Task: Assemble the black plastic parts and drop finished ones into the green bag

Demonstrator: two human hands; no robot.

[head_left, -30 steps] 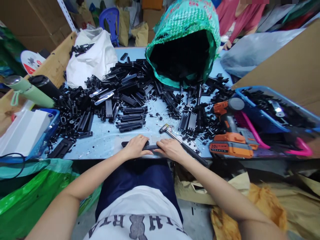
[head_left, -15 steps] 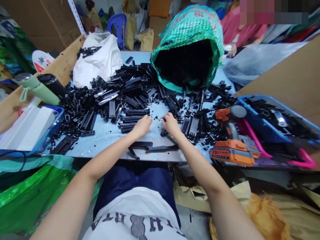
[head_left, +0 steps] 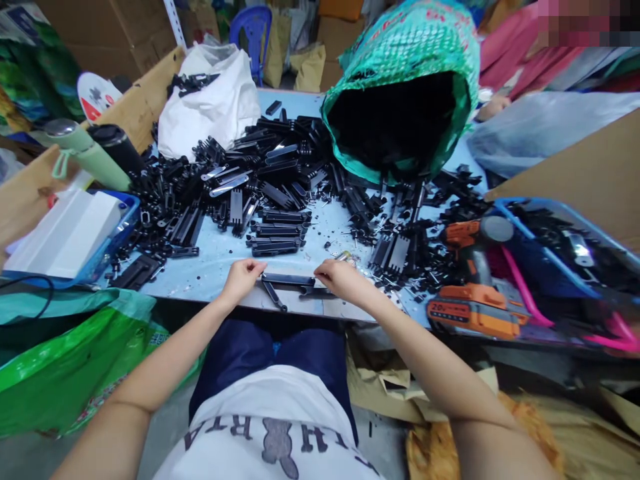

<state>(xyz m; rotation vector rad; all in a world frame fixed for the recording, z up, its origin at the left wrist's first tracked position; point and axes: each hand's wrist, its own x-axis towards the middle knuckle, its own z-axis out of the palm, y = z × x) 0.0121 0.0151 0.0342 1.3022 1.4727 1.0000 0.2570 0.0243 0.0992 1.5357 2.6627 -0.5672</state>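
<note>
My left hand (head_left: 243, 277) is closed in a pinch at the left end of a long black plastic bar (head_left: 289, 279) by the table's front edge. A shorter black arm (head_left: 274, 295) angles down from that same end. At the bar's right end, my right hand (head_left: 343, 279) is also closed, thumb and fingertips together. Whatever is between either hand's fingertips is too small or hidden to make out. Another black piece (head_left: 311, 291) lies partly beneath my right hand. Just behind the hands, several assembled black bars (head_left: 278, 241) are stacked in a row.
Loose black parts (head_left: 280, 160) are heaped across the blue table (head_left: 220, 267). Behind stand a white sack (head_left: 215, 100) and a green woven sack (head_left: 400, 60). An orange cordless drill (head_left: 473, 310) and blue basket (head_left: 545, 250) are on the right. A person's hand (head_left: 493, 107) shows behind.
Both hands have come nearer the table's front edge and spread apart, from beside the stacked bars to the two ends of the black bar. Thin pieces seen at the fingertips earlier are now hidden.
</note>
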